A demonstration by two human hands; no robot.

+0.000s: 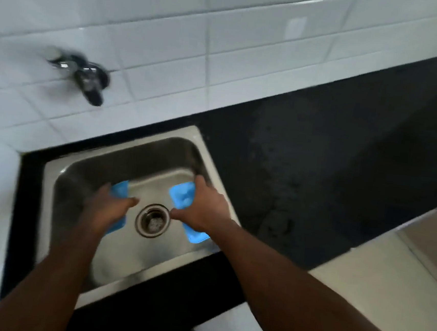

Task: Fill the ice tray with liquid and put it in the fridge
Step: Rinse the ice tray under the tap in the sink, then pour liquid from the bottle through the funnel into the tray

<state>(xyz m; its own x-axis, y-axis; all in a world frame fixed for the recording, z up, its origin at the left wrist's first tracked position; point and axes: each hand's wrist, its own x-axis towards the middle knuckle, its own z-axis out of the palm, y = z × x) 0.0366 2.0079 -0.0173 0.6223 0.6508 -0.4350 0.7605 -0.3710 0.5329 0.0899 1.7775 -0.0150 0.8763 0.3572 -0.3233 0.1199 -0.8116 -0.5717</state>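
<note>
**A:** Entry 1. Where are the task items?

**B:** There are two blue pieces inside the stainless sink [188, 132], low over its floor. The left blue ice tray [120, 188] and the right blue ice tray [182, 194] sit on either side of the drain strainer [152, 220]. They are apart, with bare steel and the drain showing between them. Moulded cells are visible on the right one. The left one is too blurred to make out cells.

**A:** Hands?

**B:** The right hand [202, 209] lies across the middle of the right tray, and blue shows beyond it and nearer than it. Its fingers curl over the tray's outer edge and its thumb points inward toward the drain, so it is gripping. The left hand [109, 208] lies across the left tray in the same way, with its thumb stretched toward the drain. Motion blur hides its fingers, so I cannot tell whether it grips the tray or only rests on it. The hands are apart, and both forearms reach in from the near edge.

**A:** Contents?

**B:** I cannot tell whether the tray cells hold liquid. The sink basin holds only the trays and the strainer.

**A:** Surroundings?

**B:** A chrome tap [91, 83], blurred, is mounted on the white tiled wall [172, 27] above and behind the sink's left side. A black countertop [319, 161] frames the sink and runs off to the right.
</note>
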